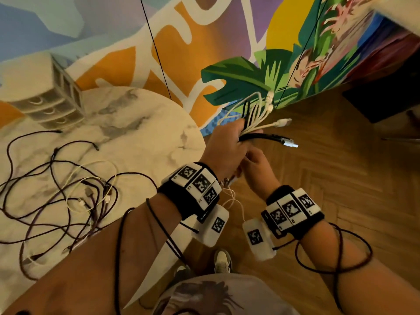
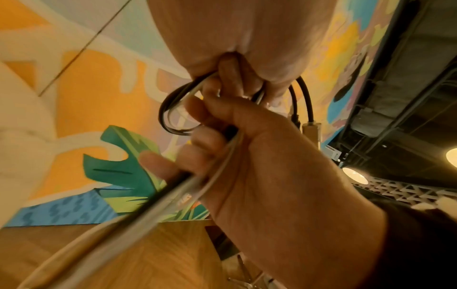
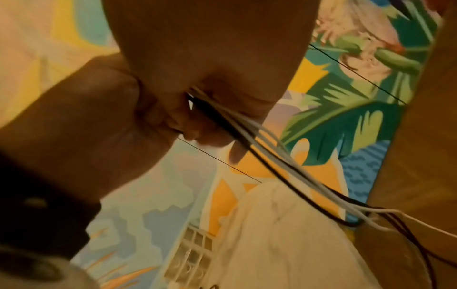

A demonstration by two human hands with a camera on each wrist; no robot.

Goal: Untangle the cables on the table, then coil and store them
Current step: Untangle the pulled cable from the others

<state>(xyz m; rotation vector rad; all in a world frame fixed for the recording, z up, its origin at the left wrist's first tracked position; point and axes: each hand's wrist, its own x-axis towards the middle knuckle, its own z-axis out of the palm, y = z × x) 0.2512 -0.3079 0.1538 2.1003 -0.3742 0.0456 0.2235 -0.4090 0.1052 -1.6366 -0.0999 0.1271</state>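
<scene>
A bundle of white and black cables (image 1: 252, 126) is held in the air beyond the table's right edge, its USB plugs (image 1: 289, 143) sticking out to the right. My left hand (image 1: 223, 148) grips the bundle, fingers curled round it; the left wrist view shows this left hand (image 2: 259, 156) with a black-and-white cable loop (image 2: 170, 113) at its fingers. My right hand (image 1: 259, 164) sits just below, fingers curled on the strands, which trail down from the right hand (image 3: 111, 117) as loose cables (image 3: 272, 156). A tangle of dark and white cables (image 1: 68, 196) lies on the marble table (image 1: 147, 123).
A small white drawer unit (image 1: 50, 98) stands at the table's back left. A painted mural wall (image 1: 227, 53) rises behind. Wooden floor (image 1: 329, 178) lies under my hands. Thin black wires (image 1: 156, 53) hang down in front of the wall. Dark cords loop round both forearms.
</scene>
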